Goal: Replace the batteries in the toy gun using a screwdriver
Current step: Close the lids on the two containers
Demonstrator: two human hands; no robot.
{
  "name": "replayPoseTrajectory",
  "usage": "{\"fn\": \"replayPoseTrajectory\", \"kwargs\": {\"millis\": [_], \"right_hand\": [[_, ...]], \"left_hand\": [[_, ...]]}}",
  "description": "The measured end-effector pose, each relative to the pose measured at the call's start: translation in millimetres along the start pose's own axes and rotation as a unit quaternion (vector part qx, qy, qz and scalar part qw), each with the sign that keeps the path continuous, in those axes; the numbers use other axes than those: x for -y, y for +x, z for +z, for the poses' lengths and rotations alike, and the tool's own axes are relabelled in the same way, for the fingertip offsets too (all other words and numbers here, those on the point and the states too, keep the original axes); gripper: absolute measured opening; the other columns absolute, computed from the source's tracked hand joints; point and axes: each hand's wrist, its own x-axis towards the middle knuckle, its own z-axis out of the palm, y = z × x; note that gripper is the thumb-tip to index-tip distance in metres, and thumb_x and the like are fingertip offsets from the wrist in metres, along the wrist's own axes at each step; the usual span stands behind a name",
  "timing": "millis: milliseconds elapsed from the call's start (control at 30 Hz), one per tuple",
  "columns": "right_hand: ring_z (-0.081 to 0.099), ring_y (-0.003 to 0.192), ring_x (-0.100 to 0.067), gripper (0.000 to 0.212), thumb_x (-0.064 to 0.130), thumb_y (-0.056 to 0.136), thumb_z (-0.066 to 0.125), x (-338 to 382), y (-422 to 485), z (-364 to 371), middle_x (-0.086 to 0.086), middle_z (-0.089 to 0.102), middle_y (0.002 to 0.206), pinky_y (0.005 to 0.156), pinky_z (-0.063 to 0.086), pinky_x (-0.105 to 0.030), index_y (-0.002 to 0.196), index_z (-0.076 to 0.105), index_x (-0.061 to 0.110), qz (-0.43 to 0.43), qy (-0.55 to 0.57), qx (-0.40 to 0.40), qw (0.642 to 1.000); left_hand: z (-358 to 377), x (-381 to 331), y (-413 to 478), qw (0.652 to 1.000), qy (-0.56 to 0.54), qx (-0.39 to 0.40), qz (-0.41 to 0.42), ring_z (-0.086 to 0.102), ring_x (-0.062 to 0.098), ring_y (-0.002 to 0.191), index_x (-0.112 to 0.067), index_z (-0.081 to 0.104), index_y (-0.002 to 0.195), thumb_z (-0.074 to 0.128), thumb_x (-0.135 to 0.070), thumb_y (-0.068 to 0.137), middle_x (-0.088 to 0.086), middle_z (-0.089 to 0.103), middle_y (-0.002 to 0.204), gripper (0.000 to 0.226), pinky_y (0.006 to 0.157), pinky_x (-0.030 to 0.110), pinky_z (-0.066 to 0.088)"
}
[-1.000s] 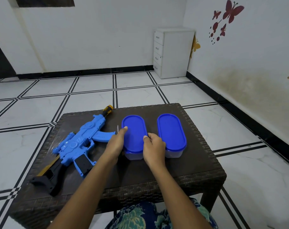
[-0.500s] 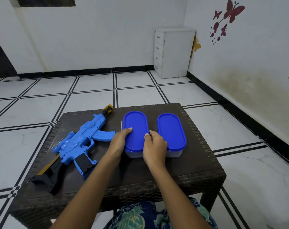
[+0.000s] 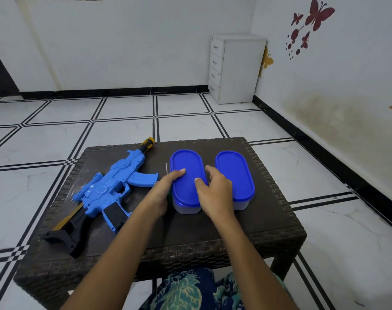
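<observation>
A blue toy gun (image 3: pixel 114 186) with a black stock lies on the left of the dark woven table (image 3: pixel 268 218), muzzle pointing away. Two clear containers with blue lids stand side by side at the middle. My left hand (image 3: pixel 163 193) holds the left container (image 3: pixel 186 166) at its left side, thumb on the lid. My right hand (image 3: pixel 215 193) holds the same container from the right, with its thumb on the lid and its fingers reaching into the gap before the right container (image 3: pixel 235 173). A thin metal screwdriver shaft (image 3: pixel 166 168) pokes out beyond my left hand; its handle is mostly hidden.
The table has free surface in front of the containers and at its right edge. A white drawer cabinet (image 3: pixel 237 68) stands in the far corner on the tiled floor. My patterned clothing (image 3: pixel 190 291) shows below the table's near edge.
The left container slid away from me into line with the right one. My right hand's fingers then stretched forward into the gap between the two containers.
</observation>
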Motion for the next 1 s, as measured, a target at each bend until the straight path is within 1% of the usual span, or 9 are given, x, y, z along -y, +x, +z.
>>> {"fn": "replayPoseTrajectory", "kwargs": {"millis": [100, 233, 300, 367, 433, 533, 600, 800, 1000], "right_hand": [[0.048, 0.134, -0.021, 0.043, 0.018, 0.095, 0.061, 8, 2, -10, -0.006, 0.047, 0.149, 0.105, 0.046, -0.033, 0.137, 0.053, 0.012, -0.043, -0.008, -0.024, 0.999], [0.052, 0.128, -0.018, 0.031, 0.012, 0.093, 0.062, 5, 10, -34, -0.007, 0.048, 0.148, 0.090, 0.032, -0.008, 0.124, 0.062, 0.011, -0.078, -0.041, -0.116, 0.989], [0.048, 0.131, -0.022, 0.030, 0.009, 0.090, 0.061, -5, 18, -44, -0.008, 0.052, 0.143, 0.103, 0.037, -0.021, 0.120, 0.063, 0.011, -0.071, -0.064, -0.163, 0.982], [0.052, 0.123, -0.026, 0.034, 0.011, 0.086, 0.062, -16, 25, -50, -0.006, 0.058, 0.133, 0.102, 0.046, -0.043, 0.120, 0.061, 0.011, -0.046, -0.086, -0.192, 0.976], [0.057, 0.109, -0.024, 0.040, 0.016, 0.085, 0.063, -26, 30, -56, -0.004, 0.060, 0.125, 0.091, 0.052, -0.046, 0.124, 0.058, 0.012, 0.019, -0.054, -0.188, 0.981], [0.057, 0.080, -0.008, 0.034, 0.019, 0.087, 0.066, -40, 35, -62, -0.002, 0.059, 0.109, 0.063, 0.051, -0.025, 0.119, 0.056, 0.013, 0.153, 0.098, -0.120, 0.976], [0.062, 0.081, -0.010, 0.028, 0.022, 0.085, 0.070, -49, 39, -61, -0.003, 0.065, 0.105, 0.053, 0.044, -0.022, 0.107, 0.062, 0.006, 0.198, 0.171, -0.080, 0.962], [0.065, 0.090, -0.018, 0.028, 0.022, 0.084, 0.072, -63, 48, -57, -0.008, 0.067, 0.100, 0.066, 0.053, -0.032, 0.100, 0.064, 0.001, 0.220, 0.217, -0.089, 0.947], [0.061, 0.076, -0.024, 0.025, 0.022, 0.093, 0.062, -61, 49, -53, -0.012, 0.056, 0.081, 0.059, 0.041, -0.034, 0.079, 0.055, 0.003, 0.197, 0.219, -0.107, 0.949]], "left_hand": [[0, -1, 0, 1.000, 0.017, 0.004, -0.005, 0.068, 0.024, 0.101, -0.014, 0.065, 0.117, 0.078, -0.041, 0.071, 0.005, 0.072, 0.108, 0.055, 0.095, 0.042, 0.052], [1, -5, -2, 1.000, 0.006, 0.006, -0.016, 0.069, 0.024, 0.098, -0.014, 0.063, 0.116, 0.075, -0.038, 0.076, 0.006, 0.073, 0.105, 0.048, 0.084, 0.036, 0.055], [1, -5, -2, 1.000, 0.002, 0.003, -0.019, 0.070, 0.024, 0.097, -0.014, 0.062, 0.115, 0.075, -0.038, 0.077, 0.006, 0.074, 0.103, 0.047, 0.084, 0.036, 0.055], [1, -5, 0, 1.000, 0.003, 0.002, -0.022, 0.070, 0.024, 0.097, -0.015, 0.063, 0.115, 0.075, -0.038, 0.076, 0.006, 0.074, 0.102, 0.047, 0.088, 0.037, 0.055], [2, -5, 0, 1.000, 0.005, 0.004, -0.025, 0.070, 0.025, 0.097, -0.014, 0.063, 0.116, 0.076, -0.038, 0.076, 0.007, 0.074, 0.103, 0.048, 0.088, 0.037, 0.055], [3, -5, 0, 1.000, 0.004, 0.008, -0.025, 0.070, 0.025, 0.098, -0.014, 0.062, 0.115, 0.075, -0.037, 0.076, 0.007, 0.074, 0.104, 0.047, 0.083, 0.036, 0.055], [3, -5, -1, 1.000, 0.003, 0.006, -0.026, 0.070, 0.025, 0.098, -0.014, 0.062, 0.115, 0.075, -0.036, 0.076, 0.008, 0.074, 0.104, 0.046, 0.082, 0.036, 0.056], [3, -2, -3, 1.000, 0.006, 0.006, -0.024, 0.070, 0.025, 0.098, -0.014, 0.063, 0.115, 0.074, -0.038, 0.077, 0.007, 0.074, 0.103, 0.046, 0.083, 0.035, 0.055], [5, -5, -8, 1.000, -0.002, 0.006, -0.015, 0.071, 0.023, 0.091, -0.013, 0.065, 0.111, 0.070, -0.036, 0.082, 0.007, 0.075, 0.098, 0.037, 0.074, 0.032, 0.055]]}}
